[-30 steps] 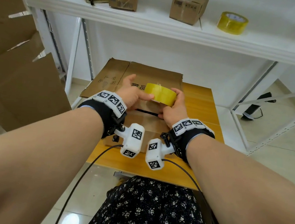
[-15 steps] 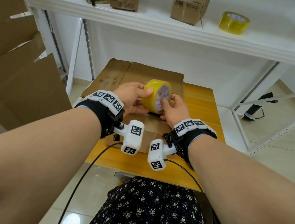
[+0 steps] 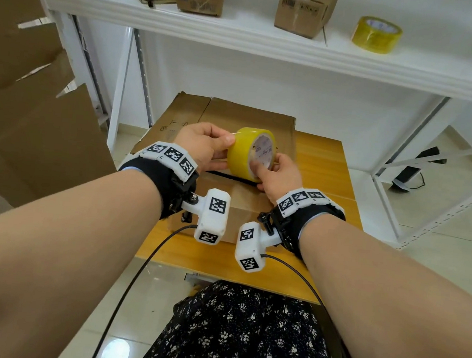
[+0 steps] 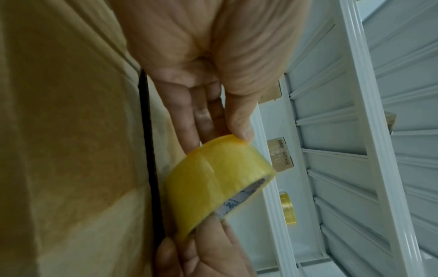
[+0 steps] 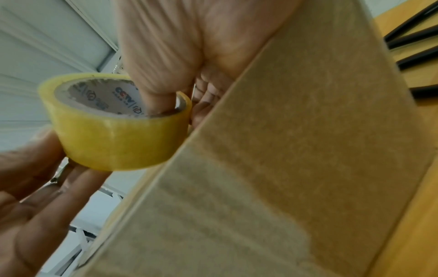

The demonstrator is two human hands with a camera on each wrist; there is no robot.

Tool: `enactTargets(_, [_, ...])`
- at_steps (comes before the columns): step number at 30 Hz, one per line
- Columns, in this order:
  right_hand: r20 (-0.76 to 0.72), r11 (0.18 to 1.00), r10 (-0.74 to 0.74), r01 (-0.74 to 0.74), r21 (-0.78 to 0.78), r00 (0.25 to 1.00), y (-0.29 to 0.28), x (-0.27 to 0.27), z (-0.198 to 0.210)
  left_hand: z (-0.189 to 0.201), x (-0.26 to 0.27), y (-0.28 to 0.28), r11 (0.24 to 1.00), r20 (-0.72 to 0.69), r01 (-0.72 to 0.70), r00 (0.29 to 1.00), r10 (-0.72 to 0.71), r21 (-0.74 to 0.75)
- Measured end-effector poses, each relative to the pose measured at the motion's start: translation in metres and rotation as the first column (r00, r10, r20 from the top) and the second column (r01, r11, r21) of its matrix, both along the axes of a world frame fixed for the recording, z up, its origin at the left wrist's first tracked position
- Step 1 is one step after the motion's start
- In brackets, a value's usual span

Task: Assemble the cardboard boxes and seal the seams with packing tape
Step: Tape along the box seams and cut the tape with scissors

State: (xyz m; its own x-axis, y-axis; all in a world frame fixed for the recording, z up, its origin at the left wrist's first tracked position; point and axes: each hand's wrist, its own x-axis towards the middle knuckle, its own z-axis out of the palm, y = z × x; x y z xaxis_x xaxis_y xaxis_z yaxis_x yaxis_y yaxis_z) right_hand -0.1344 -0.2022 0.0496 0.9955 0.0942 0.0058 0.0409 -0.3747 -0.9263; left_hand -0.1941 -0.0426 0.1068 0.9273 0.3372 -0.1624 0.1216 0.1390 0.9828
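Tape roll (image 3: 247, 153) gripped between both hands above cardboard box (image 3: 236, 198) on wooden table (image 3: 320, 169): left hand (image 3: 203, 144) pinching outer rim, right hand (image 3: 279, 175) thumb hooked inside core. Spare tape (image 3: 376, 34) on shelf (image 3: 269, 43) behind.

White shelf (image 3: 241, 39) above the left hand (image 3: 203, 147), wooden table (image 3: 322, 158) beneath it, perhaps a black device (image 3: 431, 153) far to its right.

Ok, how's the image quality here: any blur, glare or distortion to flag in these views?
Head view: sharp and evenly lit, with wide-angle bending of the white shelf and a glare spot on the floor tiles. Left wrist view: dim, cardboard box soft, tape roll fairly clear. Right wrist view: box blurred, left hand out of focus, tape core print readable.
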Motion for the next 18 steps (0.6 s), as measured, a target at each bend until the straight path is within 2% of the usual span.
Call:
enactTargets(2, [-0.002, 1.0, -0.012, 0.012, -0.015, 1.0, -0.001, 0.001, 0.0, 0.001, -0.001, -0.001, 1.0, -0.009, 0.001, 1.0, -0.001, -0.004])
enactTargets(11, [0.006, 0.971, -0.193, 0.191, 0.143, 0.981, 0.003, 0.0, 0.001, 0.007, -0.002, -0.008, 1.0, -0.068, 0.006, 0.998, -0.008, -0.019])
enactTargets(15, [-0.025, 0.966, -0.197, 0.198, 0.167, 0.98, 0.001, 0.001, 0.001, 0.014, -0.002, -0.009, 0.998, -0.145, 0.041, 0.988, -0.047, -0.043])
enactTargets(18, [-0.016, 0.971, -0.184, 0.184, 0.155, 0.983, 0.003, 0.0, 0.0, 0.009, -0.002, -0.005, 0.999, -0.206, 0.034, 0.978, -0.03, 0.012])
